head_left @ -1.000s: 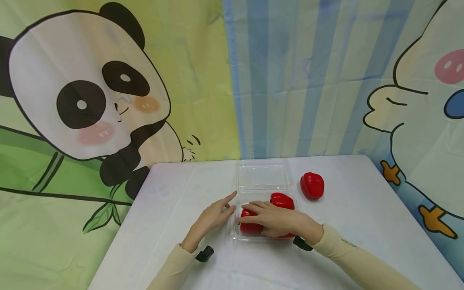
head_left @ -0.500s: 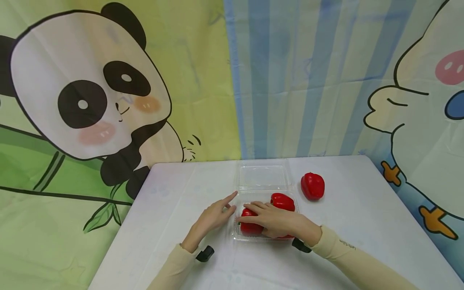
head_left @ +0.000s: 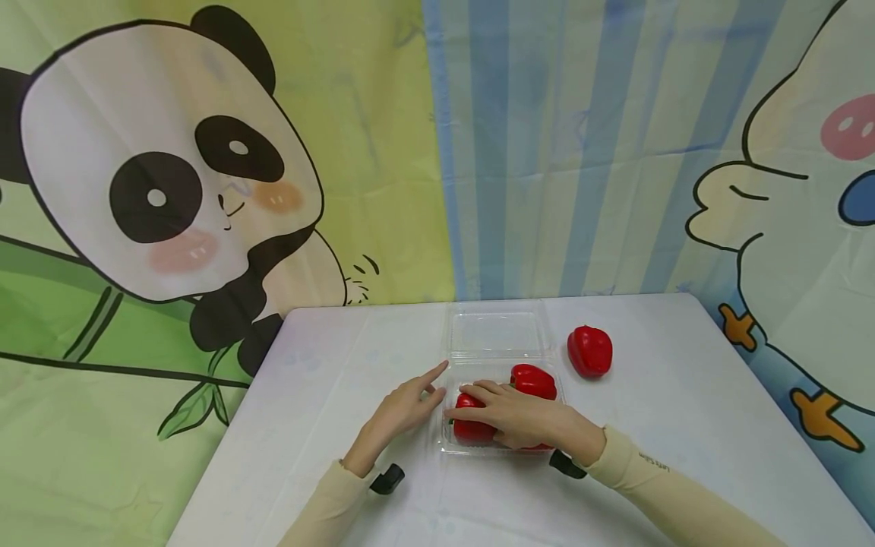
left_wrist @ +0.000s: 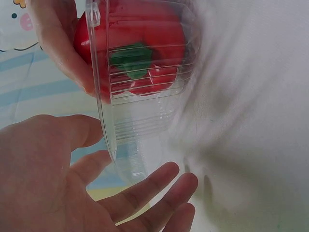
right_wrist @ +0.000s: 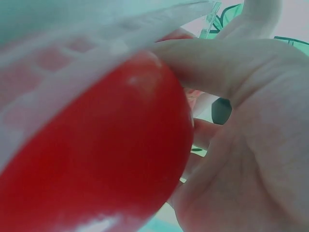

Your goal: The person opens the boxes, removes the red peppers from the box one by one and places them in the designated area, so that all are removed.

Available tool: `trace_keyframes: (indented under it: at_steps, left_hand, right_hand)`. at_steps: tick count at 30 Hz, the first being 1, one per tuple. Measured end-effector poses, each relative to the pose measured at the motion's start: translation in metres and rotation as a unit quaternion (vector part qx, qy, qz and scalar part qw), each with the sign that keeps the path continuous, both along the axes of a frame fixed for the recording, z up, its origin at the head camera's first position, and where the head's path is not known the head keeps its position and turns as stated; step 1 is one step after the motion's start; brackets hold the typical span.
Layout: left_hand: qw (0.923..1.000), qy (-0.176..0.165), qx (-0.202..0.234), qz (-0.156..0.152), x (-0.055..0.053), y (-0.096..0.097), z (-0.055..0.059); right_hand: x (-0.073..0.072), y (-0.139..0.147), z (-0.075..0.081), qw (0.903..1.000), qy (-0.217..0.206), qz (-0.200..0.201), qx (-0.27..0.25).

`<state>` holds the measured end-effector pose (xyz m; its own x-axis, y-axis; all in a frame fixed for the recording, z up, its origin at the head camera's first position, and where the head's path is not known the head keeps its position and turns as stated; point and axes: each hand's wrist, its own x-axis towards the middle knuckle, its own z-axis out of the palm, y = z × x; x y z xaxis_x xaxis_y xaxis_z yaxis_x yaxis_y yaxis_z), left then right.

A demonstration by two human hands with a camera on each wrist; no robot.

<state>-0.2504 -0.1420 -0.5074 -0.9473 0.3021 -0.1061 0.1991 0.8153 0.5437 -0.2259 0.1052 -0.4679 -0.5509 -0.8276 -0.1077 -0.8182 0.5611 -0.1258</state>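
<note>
On the white table [head_left: 369, 357], by the far edge's middle, a clear clamshell box [head_left: 472, 450] lies with lid [head_left: 497, 333] open. The left hand [head_left: 403, 406], fingers outstretched, rests at its left side; the right hand [head_left: 522, 414] grips the front-left red bell pepper [head_left: 473, 431]. The back-right pepper [head_left: 534, 382] and a mostly hidden third [head_left: 540, 447] seem boxed; one loose pepper [head_left: 590, 351], toward the far right corner, remains out.

2 sleeved arms [head_left: 328, 505] reach forward; the left hand [head_left: 403, 406] spreads its fingers [left_wrist: 143, 191] loosely, the right hand [head_left: 522, 414] grips, palm down.
</note>
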Motion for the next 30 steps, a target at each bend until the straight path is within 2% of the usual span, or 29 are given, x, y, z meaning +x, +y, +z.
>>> trace_keyframes:
  at_steps: [8,30]
  left_hand:
    - [0.9999,0.006,0.004,-0.008,0.0004,-0.0006,0.0008]
    - [0.9999,0.007,0.004,-0.006,0.0,-0.0009,-0.001]
  right_hand:
    - [0.0015,-0.0003,-0.0012,0.9999,0.009,0.004,-0.003]
    - [0.0031,0.0005,-0.0015,0.9999,0.007,0.0,-0.015]
